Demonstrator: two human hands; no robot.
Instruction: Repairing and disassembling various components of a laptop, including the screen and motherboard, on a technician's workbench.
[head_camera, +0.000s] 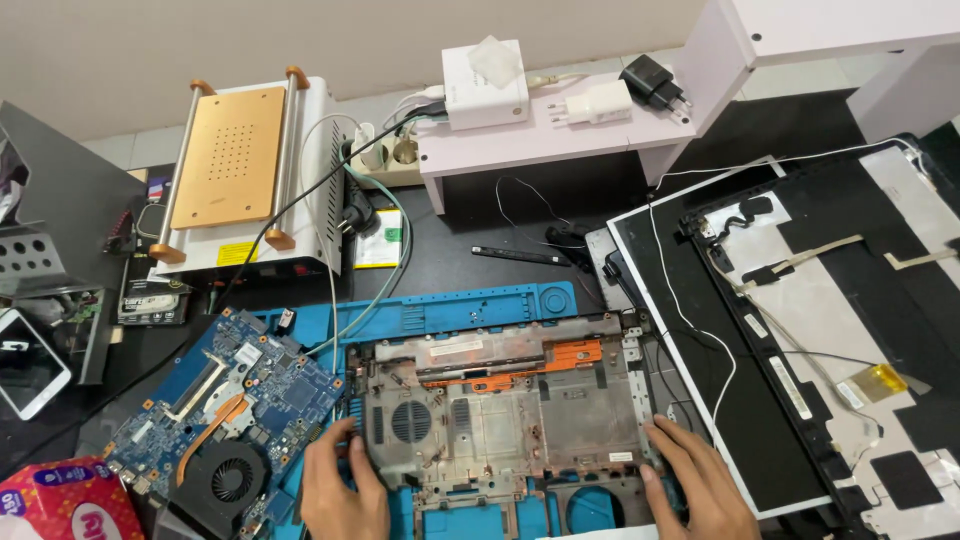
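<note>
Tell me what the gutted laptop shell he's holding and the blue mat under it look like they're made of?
Laptop shell: probably moulded plastic, dull dusty grey, with vent grilles and ribs. Blue mat: likely matte silicone or rubber, with moulded compartments. Left hand and right hand grip the shell's sides.

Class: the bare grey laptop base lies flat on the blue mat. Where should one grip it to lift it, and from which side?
Grip the laptop base by its two short side edges, coming in from left and right, as the left hand and right hand sit now. It is wide, flat and thin, so the middle offers no hold.
</note>
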